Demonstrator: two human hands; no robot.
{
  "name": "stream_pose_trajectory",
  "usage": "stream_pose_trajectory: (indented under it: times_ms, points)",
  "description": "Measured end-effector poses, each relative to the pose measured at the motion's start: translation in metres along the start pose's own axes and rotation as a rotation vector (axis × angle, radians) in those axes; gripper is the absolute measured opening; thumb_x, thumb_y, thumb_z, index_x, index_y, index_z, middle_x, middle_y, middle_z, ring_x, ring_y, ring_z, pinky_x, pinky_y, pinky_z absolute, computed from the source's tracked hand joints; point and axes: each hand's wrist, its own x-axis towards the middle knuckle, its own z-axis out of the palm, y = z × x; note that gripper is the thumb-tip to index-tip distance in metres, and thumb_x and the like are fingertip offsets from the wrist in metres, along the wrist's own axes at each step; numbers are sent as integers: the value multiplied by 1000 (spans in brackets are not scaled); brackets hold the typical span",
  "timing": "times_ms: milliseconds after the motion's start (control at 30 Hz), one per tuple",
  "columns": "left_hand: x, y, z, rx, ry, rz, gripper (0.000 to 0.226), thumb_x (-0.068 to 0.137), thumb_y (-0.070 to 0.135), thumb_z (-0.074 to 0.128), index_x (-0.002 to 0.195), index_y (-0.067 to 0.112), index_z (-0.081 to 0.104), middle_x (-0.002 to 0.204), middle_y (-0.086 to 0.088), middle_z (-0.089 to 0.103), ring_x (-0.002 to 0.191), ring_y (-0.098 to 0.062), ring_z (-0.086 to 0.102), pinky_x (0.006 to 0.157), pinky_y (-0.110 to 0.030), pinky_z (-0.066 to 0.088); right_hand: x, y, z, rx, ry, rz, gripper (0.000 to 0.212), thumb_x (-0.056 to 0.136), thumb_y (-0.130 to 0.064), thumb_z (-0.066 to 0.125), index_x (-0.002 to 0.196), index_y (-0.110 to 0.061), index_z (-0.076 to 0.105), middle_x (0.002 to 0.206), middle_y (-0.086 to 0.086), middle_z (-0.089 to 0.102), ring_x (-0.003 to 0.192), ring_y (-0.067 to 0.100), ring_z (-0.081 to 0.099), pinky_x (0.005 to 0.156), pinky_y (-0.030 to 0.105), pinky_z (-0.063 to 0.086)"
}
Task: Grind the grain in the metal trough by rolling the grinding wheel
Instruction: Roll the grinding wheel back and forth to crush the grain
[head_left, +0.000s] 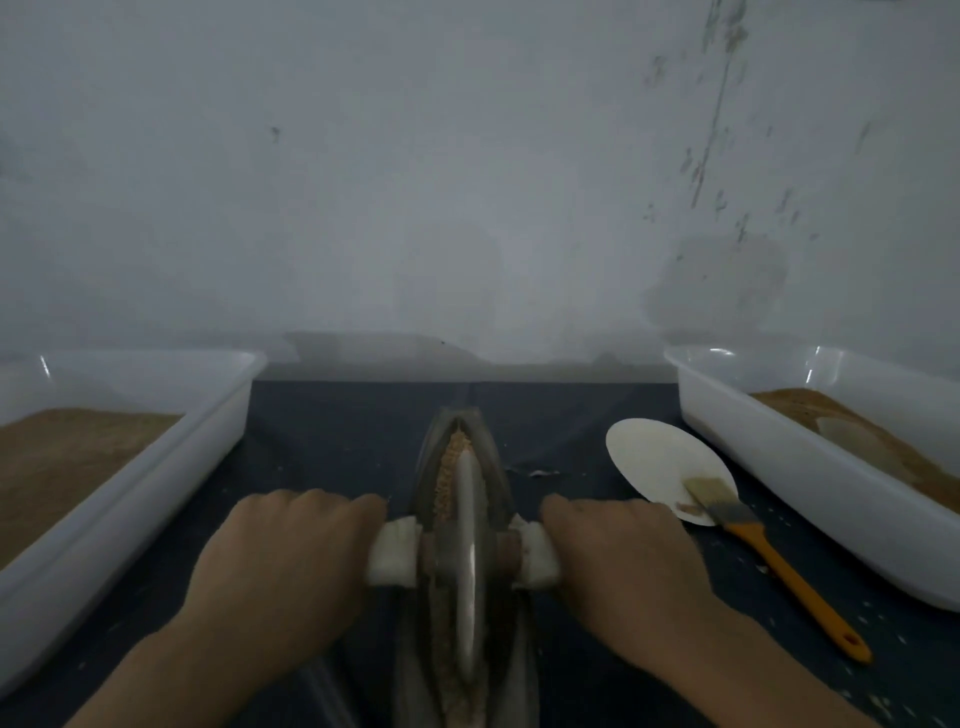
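Note:
A narrow boat-shaped metal trough (491, 457) lies on the dark cloth, pointing away from me. Yellowish grain (451, 475) lines its groove. A thin metal grinding wheel (469, 561) stands upright in the groove, on an axle with white-wrapped handles on both sides. My left hand (283, 566) grips the left handle (393, 555). My right hand (621, 564) grips the right handle (540, 556). The fingers of both hands curl over the handles, hiding their outer ends.
A white plastic tub (171, 473) with brown powder sits at the left, another tub (810, 467) at the right. A white paper plate (660, 462) lies right of the trough, with an orange-handled brush (763, 551) resting on its edge. A grey wall stands close behind.

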Motion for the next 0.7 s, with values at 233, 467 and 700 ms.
stream_pose_trajectory:
  times_ms: [233, 467, 700]
  points:
    - [42, -13, 42, -29, 13, -119, 46, 56, 37, 79, 62, 30, 35, 51, 6, 52, 42, -18, 52, 45, -23, 23, 70, 14, 20, -87, 27, 2, 25, 76, -24, 68, 88, -21, 46, 82, -1, 63, 67, 23, 60, 52, 31, 30]
    - [18, -7, 24, 10, -31, -101, 31, 73, 52, 57, 73, 34, 32, 70, 9, 55, 66, -10, 58, 54, -29, 29, 32, 5, 6, -58, 31, -38, 34, 63, -28, 79, 83, -23, 51, 72, -3, 61, 58, 16, 57, 48, 29, 31]
    - [-17, -6, 19, -92, -31, -139, 47, 46, 56, 69, 64, 36, 30, 48, 8, 40, 47, -10, 56, 43, -24, 24, 3, -6, -16, -73, 112, -111, 42, 37, -24, 85, 61, -21, 51, 46, -4, 48, 34, 15, 43, 36, 25, 24]
